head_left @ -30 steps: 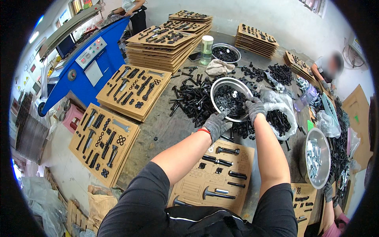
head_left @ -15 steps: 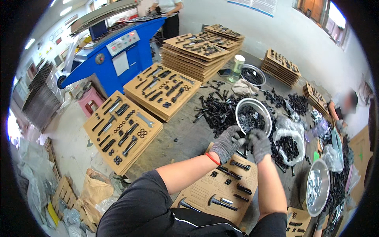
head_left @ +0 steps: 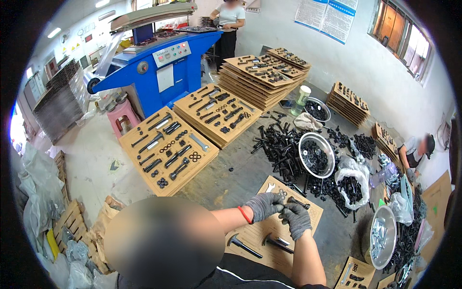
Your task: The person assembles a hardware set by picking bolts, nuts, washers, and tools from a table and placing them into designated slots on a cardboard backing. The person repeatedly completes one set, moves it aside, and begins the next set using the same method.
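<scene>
My left hand [head_left: 266, 206] and my right hand [head_left: 296, 220], both in grey knit gloves, meet over a brown cardboard sheet [head_left: 313, 217] in front of me. The fingers of both are closed in a pinch; what they hold, if anything, is too small or hidden to name. On the sheet lie an open-end wrench [head_left: 271, 187], some black rings, a black bolt [head_left: 298, 202] near my right hand, and a black hammer-shaped piece [head_left: 244, 246] close to my body. Beyond my hands stands a metal bowl [head_left: 303, 150] of dark washers and nuts.
Black bolts [head_left: 279, 147] lie heaped beside the bowl, with a plastic bag [head_left: 350, 166] of bolts to its right. Filled cardboard stacks [head_left: 166, 185] stand left. A blue machine [head_left: 185, 72] and two other people are farther off. A metal basin [head_left: 388, 216] sits at right.
Both hands have drawn back from the near rim of the washer bowl to a place over the cardboard sheet. They remain together. The whole view has shifted.
</scene>
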The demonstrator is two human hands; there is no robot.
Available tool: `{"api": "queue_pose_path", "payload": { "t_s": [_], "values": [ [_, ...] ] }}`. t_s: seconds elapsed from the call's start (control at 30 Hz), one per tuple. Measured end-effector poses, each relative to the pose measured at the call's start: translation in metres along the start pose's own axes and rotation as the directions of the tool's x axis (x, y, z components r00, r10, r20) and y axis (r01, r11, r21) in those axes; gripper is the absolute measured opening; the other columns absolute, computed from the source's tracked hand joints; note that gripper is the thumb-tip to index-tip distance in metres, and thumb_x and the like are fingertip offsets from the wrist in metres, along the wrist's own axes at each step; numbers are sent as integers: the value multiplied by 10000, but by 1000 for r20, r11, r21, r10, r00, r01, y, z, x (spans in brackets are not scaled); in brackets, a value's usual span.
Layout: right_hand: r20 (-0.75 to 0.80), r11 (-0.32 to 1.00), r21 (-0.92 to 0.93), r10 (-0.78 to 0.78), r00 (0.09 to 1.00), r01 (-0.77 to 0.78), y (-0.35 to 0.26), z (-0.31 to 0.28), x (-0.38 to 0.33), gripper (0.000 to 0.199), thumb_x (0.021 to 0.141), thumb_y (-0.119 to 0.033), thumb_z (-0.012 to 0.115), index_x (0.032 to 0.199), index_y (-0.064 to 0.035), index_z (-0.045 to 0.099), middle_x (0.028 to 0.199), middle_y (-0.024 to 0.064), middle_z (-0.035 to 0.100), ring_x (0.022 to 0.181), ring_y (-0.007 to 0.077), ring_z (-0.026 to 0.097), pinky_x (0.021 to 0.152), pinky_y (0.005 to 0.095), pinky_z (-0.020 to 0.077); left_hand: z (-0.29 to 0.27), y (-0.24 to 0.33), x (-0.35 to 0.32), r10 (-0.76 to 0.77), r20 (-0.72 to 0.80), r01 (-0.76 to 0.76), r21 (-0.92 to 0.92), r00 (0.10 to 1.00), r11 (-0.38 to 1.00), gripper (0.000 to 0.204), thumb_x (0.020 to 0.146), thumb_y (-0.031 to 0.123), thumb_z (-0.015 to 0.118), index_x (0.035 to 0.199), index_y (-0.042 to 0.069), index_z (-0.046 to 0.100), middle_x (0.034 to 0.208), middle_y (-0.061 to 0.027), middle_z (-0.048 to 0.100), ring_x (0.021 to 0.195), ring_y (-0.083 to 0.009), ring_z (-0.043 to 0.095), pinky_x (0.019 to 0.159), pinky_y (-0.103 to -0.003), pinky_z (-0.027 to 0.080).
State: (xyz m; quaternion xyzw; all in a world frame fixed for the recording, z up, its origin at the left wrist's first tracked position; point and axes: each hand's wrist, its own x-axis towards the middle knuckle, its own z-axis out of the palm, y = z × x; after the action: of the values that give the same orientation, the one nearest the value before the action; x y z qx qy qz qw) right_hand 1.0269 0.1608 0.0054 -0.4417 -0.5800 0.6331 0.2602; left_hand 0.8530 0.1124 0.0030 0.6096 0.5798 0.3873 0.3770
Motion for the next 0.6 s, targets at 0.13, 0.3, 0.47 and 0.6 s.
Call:
{"api": "queue_pose_path", "payload": {
  "t_s": [0.13, 0.3, 0.47, 0.6],
  "values": [
    [-2, 998, -62, -2, 1000, 2, 6, 14, -26, 129, 842, -1, 578, 965, 37, 589, 780, 113, 637, 647, 180, 635, 513, 257, 494, -4, 4, -29, 33, 52, -37, 81, 998, 996, 230, 842, 239, 633, 981, 57, 652, 878, -139, 670, 820, -255, 645, 762, -328, 502],
    [-43, 993, -116, -9, 999, 4, 4, 33, -50, 29, 844, -11, 585, 862, -11, 563, 734, 87, 629, 595, 143, 618, 468, 249, 468, -3, 1, -54, 51, 48, -58, 166, 998, 984, 272, 852, 290, 611, 1006, 68, 645, 942, -151, 658, 895, -293, 631, 798, -350, 498],
    [-106, 989, -149, 5, 994, -21, 8, 39, -62, 61, 806, -7, 629, 827, -11, 572, 689, 76, 627, 551, 131, 583, 476, 262, 469, -2, -1, -64, 32, 132, -58, 200, 991, 978, 250, 862, 272, 576, 984, 62, 637, 934, -136, 656, 860, -293, 628, 789, -342, 496],
    [-115, 960, -279, -74, 991, 39, 17, 29, -72, 94, 802, -53, 663, 839, -2, 594, 702, 70, 626, 572, 137, 582, 508, 266, 491, 5, 2, -68, 49, 155, -85, 241, 987, 967, 253, 863, 269, 572, 1001, 65, 631, 956, -133, 655, 880, -281, 628, 807, -332, 494]
  ]
}}
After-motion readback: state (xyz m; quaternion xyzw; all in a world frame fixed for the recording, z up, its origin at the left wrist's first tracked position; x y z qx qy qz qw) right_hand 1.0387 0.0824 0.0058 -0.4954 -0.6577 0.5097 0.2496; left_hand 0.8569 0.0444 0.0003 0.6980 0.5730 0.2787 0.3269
